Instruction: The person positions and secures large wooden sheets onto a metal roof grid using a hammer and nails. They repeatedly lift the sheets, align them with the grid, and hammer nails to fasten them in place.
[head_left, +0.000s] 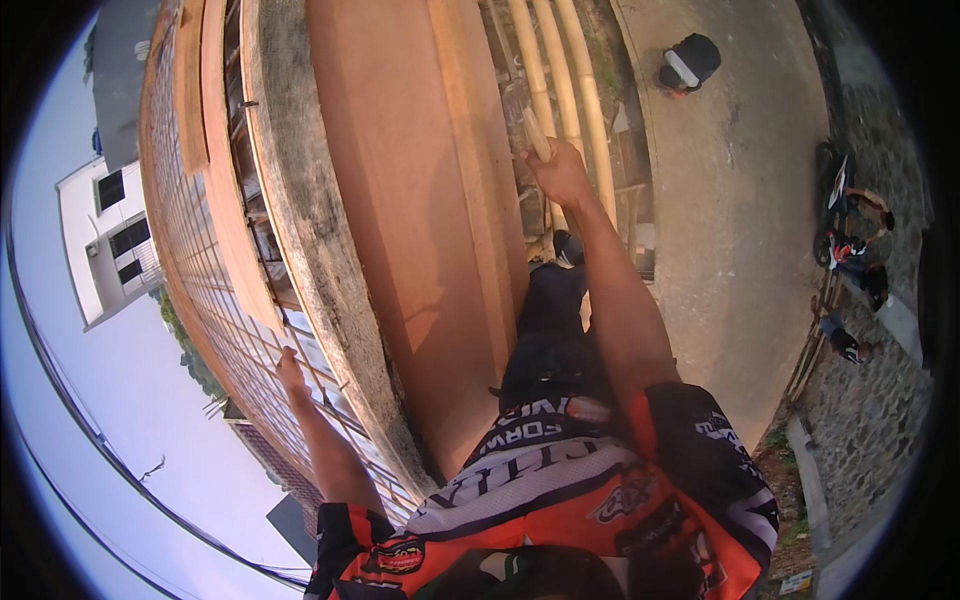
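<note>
"Where's the pale wooden piece (536, 133)?"

"I see the right hand (562, 175) wrapped round it, near the bamboo poles (582, 60)."

"Handling?"

"Likely stiff, light; I'd grip mid-length. The left hand (289, 368), at the rebar grid (215, 280): I can't tell its hold."

Here where I stand seems to be an outdoor building site, because a grid of thin bars (196, 290) carries wooden boards (232, 235) beside rough concrete (305, 160), and bamboo poles (583, 70) rise near a paved lane (740, 220) under open sky (160, 400).
</note>
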